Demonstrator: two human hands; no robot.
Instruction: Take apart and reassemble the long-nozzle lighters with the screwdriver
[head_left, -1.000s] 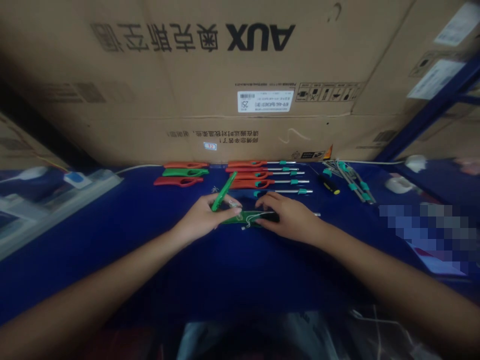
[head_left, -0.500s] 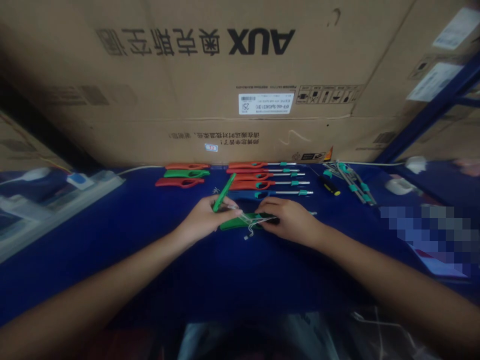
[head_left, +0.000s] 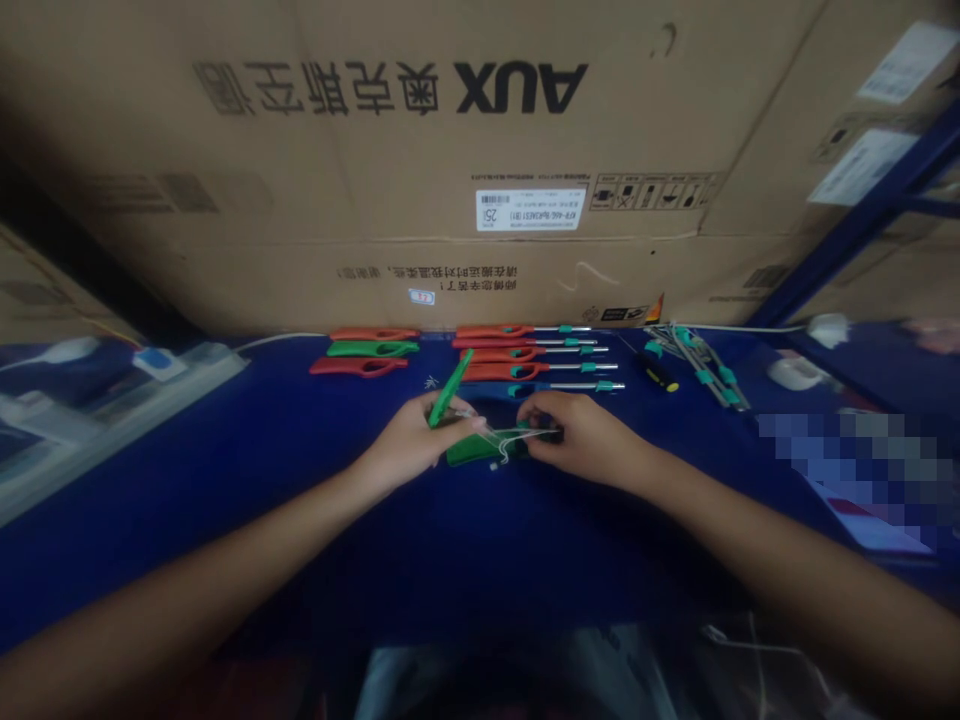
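My left hand (head_left: 411, 440) is closed round a green plastic handle half (head_left: 450, 388) that sticks up and back from the fingers. Just right of it, my right hand (head_left: 581, 437) pinches thin white wires (head_left: 504, 440) over a second green handle half (head_left: 480, 449) lying flat on the blue table (head_left: 262, 470). The two hands almost touch above that flat piece. A dark part shows under my right fingertips, too small to name.
Behind the hands lie orange lighters with metal tubes (head_left: 525, 357) in a row, and loose orange and green handle shells (head_left: 364, 351) to their left. A black-and-yellow screwdriver (head_left: 658, 373) and a bundle of tubes (head_left: 705, 365) lie at the right. Large cardboard boxes (head_left: 465, 150) wall the back.
My right hand has lifted off the flat green piece and drawn up the white wires in a pinch. The flat piece has shifted slightly. My left hand has barely moved.
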